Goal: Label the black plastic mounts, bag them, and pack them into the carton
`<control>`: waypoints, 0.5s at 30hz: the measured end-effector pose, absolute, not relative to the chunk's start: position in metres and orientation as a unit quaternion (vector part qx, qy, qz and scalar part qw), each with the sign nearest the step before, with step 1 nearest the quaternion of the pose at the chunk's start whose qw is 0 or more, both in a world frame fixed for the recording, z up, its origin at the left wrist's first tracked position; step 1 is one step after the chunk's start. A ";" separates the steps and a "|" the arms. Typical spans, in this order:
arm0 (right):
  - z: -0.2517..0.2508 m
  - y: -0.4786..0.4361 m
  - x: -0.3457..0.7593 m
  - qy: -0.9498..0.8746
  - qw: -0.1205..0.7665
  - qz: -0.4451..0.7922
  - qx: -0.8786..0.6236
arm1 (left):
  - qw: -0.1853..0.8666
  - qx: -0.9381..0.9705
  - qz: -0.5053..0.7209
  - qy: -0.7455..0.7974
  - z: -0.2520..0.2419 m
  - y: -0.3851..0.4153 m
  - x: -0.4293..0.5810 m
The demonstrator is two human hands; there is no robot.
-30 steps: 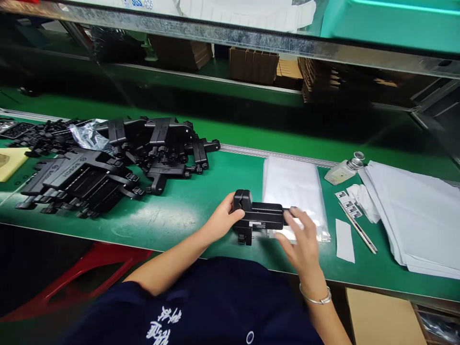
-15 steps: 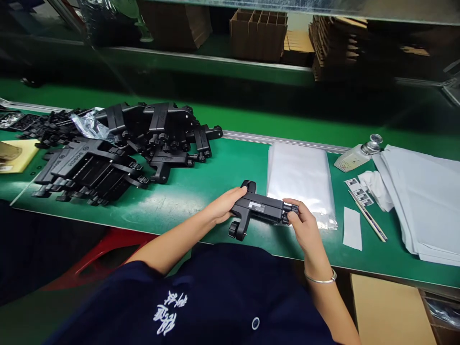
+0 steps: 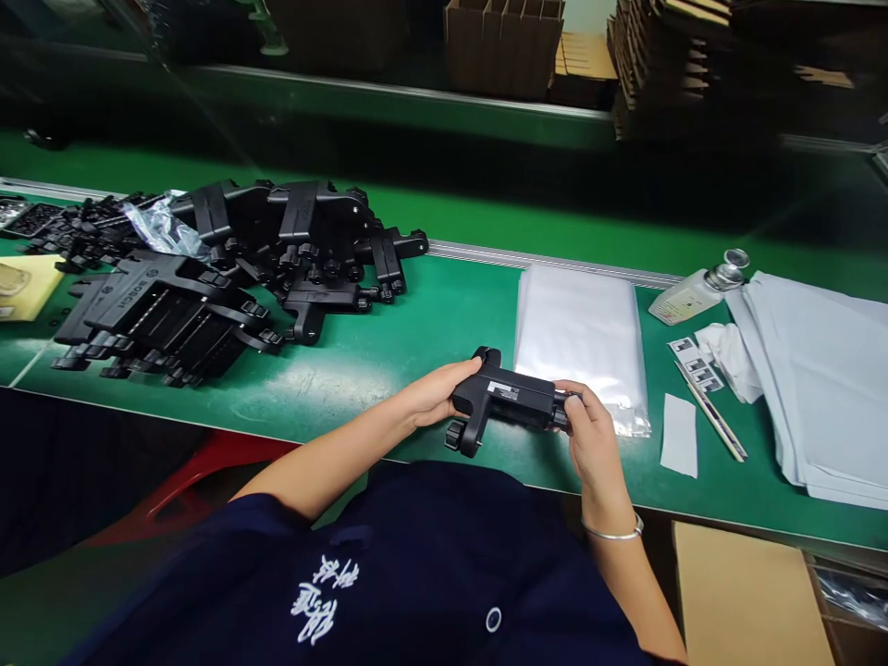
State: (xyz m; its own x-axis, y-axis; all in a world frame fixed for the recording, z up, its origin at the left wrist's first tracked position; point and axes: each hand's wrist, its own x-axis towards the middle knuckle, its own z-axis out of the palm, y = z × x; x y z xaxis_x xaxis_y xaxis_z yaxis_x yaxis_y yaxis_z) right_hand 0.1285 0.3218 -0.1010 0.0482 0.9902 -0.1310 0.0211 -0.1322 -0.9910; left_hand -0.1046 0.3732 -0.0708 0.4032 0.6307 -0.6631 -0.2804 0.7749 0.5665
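Note:
A black plastic part (image 3: 503,402) with a small white label on its top is held over the front edge of the green table (image 3: 388,356). My left hand (image 3: 434,393) grips its left end, where a short leg sticks down. My right hand (image 3: 589,435) is closed round its right end. Just behind the part lies a stack of clear plastic bags (image 3: 581,338).
A heap of similar black parts (image 3: 228,268) covers the table's left side. At the right are a white paper slip (image 3: 678,435), a thin stick (image 3: 714,416), small printed labels (image 3: 696,363), a white cloth (image 3: 728,356), a liquid dispenser bottle (image 3: 694,294) and stacked grey sheets (image 3: 825,379). Cardboard dividers (image 3: 503,37) stand behind.
My right hand came off the bags and closed on the part's right end. Both hands tilted the part, so its labelled face turned upward.

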 end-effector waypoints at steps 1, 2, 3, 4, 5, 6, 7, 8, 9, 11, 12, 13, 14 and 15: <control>-0.101 0.322 0.128 -0.460 0.470 0.518 -0.547 | 0.817 0.189 0.276 0.469 -0.071 0.373 -0.105; -0.101 0.321 0.129 -0.462 0.467 0.519 -0.547 | 0.817 0.192 0.275 0.469 -0.072 0.373 -0.106; -0.102 0.321 0.129 -0.464 0.463 0.519 -0.548 | 0.816 0.194 0.273 0.470 -0.072 0.373 -0.106; -0.102 0.321 0.129 -0.466 0.462 0.516 -0.550 | 0.815 0.195 0.273 0.472 -0.072 0.373 -0.106; -0.102 0.320 0.129 -0.470 0.460 0.512 -0.553 | 0.813 0.197 0.275 0.474 -0.072 0.373 -0.107; -0.102 0.320 0.130 -0.476 0.458 0.505 -0.556 | 0.809 0.201 0.280 0.476 -0.072 0.372 -0.107; -0.101 0.319 0.130 -0.484 0.454 0.497 -0.559 | 0.803 0.206 0.289 0.478 -0.072 0.372 -0.107; -0.100 0.318 0.130 -0.493 0.448 0.491 -0.561 | 0.795 0.214 0.301 0.481 -0.072 0.371 -0.108; -0.098 0.318 0.130 -0.502 0.441 0.488 -0.562 | 0.786 0.226 0.316 0.481 -0.072 0.371 -0.108; -0.095 0.317 0.129 -0.516 0.429 0.487 -0.559 | 0.770 0.255 0.342 0.475 -0.073 0.370 -0.108; -0.094 0.317 0.129 -0.519 0.426 0.488 -0.558 | 0.763 0.272 0.351 0.469 -0.073 0.369 -0.109; -0.093 0.317 0.128 -0.522 0.422 0.488 -0.558 | 0.757 0.289 0.360 0.463 -0.074 0.369 -0.109; -0.092 0.317 0.128 -0.524 0.419 0.487 -0.559 | 0.750 0.307 0.367 0.456 -0.075 0.369 -0.109; -0.092 0.317 0.128 -0.524 0.417 0.487 -0.560 | 0.742 0.326 0.374 0.451 -0.075 0.368 -0.110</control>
